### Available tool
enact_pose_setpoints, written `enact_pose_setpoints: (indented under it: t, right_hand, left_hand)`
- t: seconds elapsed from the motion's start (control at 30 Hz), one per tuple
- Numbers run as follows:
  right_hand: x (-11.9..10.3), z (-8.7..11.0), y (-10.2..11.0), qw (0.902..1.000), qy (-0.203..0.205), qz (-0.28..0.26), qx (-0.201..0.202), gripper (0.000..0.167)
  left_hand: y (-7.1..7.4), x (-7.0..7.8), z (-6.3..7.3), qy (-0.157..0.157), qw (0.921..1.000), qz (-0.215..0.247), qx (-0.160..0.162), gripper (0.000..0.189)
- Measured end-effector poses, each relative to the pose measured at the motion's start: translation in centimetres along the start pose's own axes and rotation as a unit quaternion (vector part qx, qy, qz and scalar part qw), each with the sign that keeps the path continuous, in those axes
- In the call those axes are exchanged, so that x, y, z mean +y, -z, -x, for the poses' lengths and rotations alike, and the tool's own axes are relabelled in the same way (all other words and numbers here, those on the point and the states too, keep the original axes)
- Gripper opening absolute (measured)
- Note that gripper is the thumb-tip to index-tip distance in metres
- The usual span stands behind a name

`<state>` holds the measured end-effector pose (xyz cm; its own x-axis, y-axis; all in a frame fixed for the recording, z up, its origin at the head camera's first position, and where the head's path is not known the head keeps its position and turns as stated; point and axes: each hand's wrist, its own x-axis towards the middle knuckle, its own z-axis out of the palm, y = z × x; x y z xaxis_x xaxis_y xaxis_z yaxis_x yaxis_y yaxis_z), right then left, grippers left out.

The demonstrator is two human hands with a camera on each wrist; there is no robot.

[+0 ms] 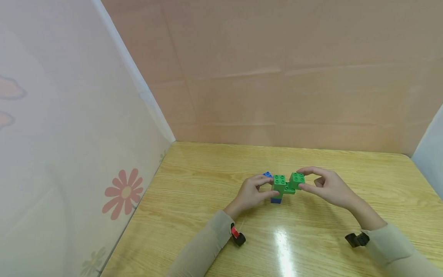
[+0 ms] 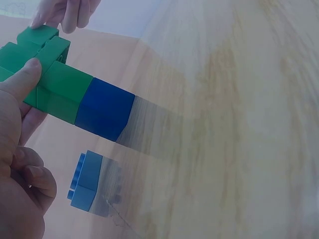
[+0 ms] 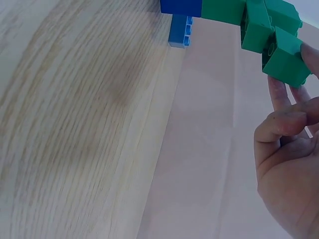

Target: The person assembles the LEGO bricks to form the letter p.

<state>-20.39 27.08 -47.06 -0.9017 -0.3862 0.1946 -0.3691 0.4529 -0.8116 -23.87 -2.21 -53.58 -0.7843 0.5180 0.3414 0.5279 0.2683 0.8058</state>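
Note:
A small tower of building bricks stands on the table, with green bricks (image 1: 278, 181) stacked over a dark blue brick (image 2: 104, 108) at the bottom. One green brick (image 3: 256, 29) juts from the tower toward the right. My left hand (image 1: 254, 191) grips the upper green part, thumb on the near side and fingers behind. Between thumb and fingers, my right hand (image 1: 330, 187) pinches another green brick (image 1: 297, 181). That brick is slightly tilted, right at the top of the jutting one. A loose blue brick (image 2: 86, 181) lies behind the tower, partly hidden by my left hand in the head view.
The wooden table (image 1: 194, 173) ends at a plain tan back panel (image 1: 277, 96). A pale panel with a red flower print (image 1: 125, 192) rises along the left edge, and another pale panel (image 1: 430, 150) on the right. Black straps (image 1: 357, 240) hang at both wrists.

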Motion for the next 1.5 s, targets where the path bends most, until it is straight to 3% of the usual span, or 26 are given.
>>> enact_pose_setpoints:
  t: [0.4,1.03,1.5]
  right_hand:
    - [0.02,0.27,-0.16,0.9998,0.014,0.011,0.01,0.041]
    - [-0.35,0.09,-0.35,0.9931,0.088,0.071,0.032,0.044]
    - [-0.37,-0.03,-0.2,0.9922,0.088,0.084,0.028,0.041]
  left_hand:
    - [0.01,0.14,0.0,0.015,0.9999,-0.002,-0.003,0.043]
    - [0.0,0.25,0.01,0.024,0.9997,0.002,0.0,0.047]
    - [-0.16,-0.12,-0.06,0.02,0.9998,0.007,0.001,0.047]
